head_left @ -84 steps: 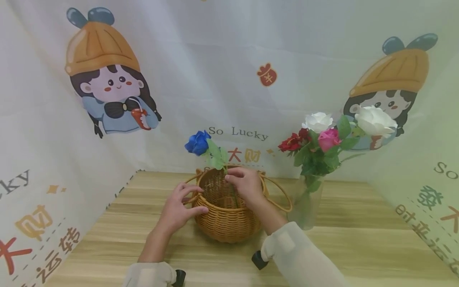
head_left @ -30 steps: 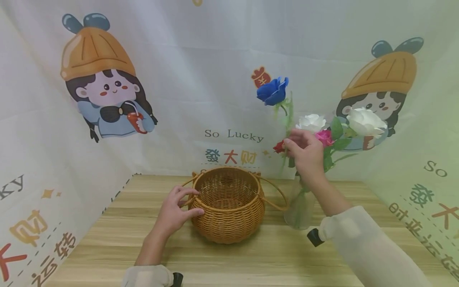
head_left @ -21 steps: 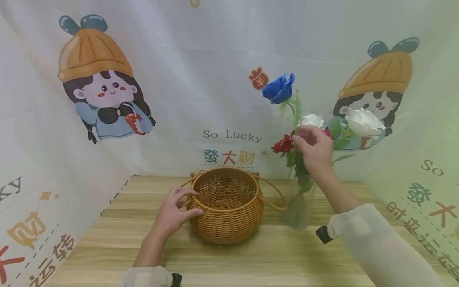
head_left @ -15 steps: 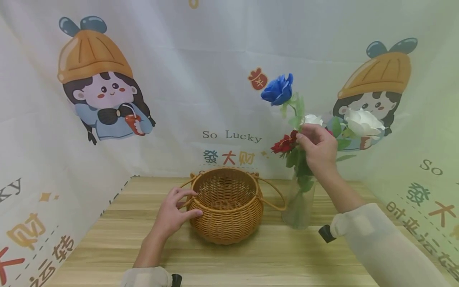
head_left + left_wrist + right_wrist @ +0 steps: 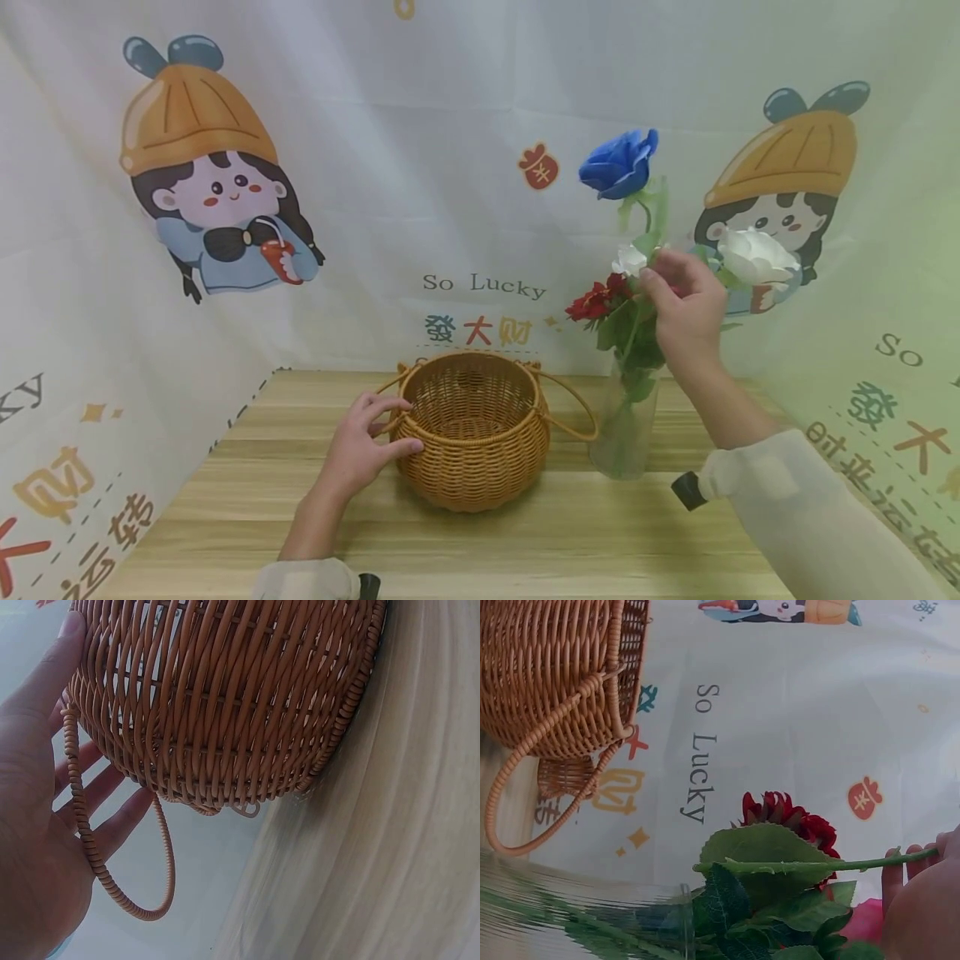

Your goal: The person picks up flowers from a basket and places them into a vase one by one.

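Observation:
Fingers and thumb of my right hand (image 5: 690, 317) pinch the green stem (image 5: 810, 866) of a blue rose (image 5: 618, 165). The bloom is up above the other flowers, and the stem's lower end shows near the mouth of a clear vase (image 5: 624, 425) in the right wrist view. That vase holds a red flower (image 5: 596, 300), white roses (image 5: 757, 255) and a pink rose (image 5: 864, 920), which my hand partly covers. On the left, my left hand (image 5: 363, 442) rests against the side of a wicker basket (image 5: 472, 471), fingers spread fairly straight, thumb at the front.
The basket's right handle (image 5: 573, 408) folds down and out close to the vase. Behind the wooden table (image 5: 480, 554) hangs a printed white cloth (image 5: 420, 183), which also covers both sides.
My right hand has carried the blue rose out of the basket, rightward and up to above the vase, shifting a little further right just now. The left hand keeps its place at the basket.

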